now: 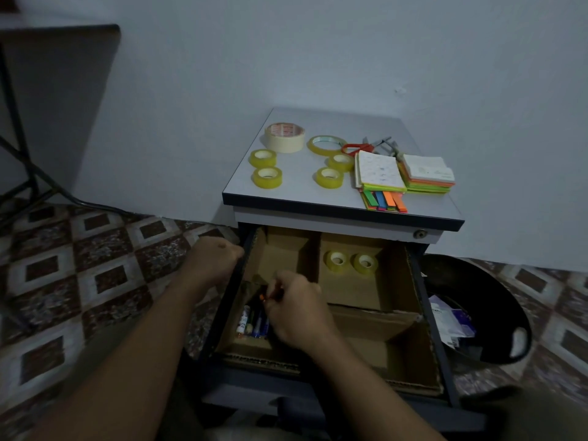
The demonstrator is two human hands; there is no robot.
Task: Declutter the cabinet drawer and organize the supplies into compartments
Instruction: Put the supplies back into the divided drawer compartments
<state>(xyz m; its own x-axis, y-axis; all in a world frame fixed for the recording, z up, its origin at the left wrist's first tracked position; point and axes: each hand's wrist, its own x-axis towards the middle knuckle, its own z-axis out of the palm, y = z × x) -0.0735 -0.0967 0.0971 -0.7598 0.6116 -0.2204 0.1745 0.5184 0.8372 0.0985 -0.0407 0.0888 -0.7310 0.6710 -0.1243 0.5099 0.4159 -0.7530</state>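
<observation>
The cabinet drawer (pixel 428 313) is pulled out and lined with cardboard compartments (pixel 318 249). My right hand (pixel 297 310) reaches into the front left compartment and pinches a pen with an orange tip (pixel 263 297) above several pens and markers (pixel 253 324). My left hand (pixel 214 259) grips the drawer's left wall. Two small yellow tape rolls (pixel 350 262) stand in the back right compartment. On the cabinet top (pixel 286 192) lie a masking tape roll (pixel 284 137), several clear tape rolls (pixel 267 177), red scissors (pixel 359 148) and stacks of sticky notes (pixel 404 178).
A black bin (pixel 490 313) with paper scraps stands right of the cabinet. The wall rises right behind the cabinet. A dark table with black legs (pixel 19 138) is at the far left. Patterned floor tiles (pixel 95 265) lie to the left.
</observation>
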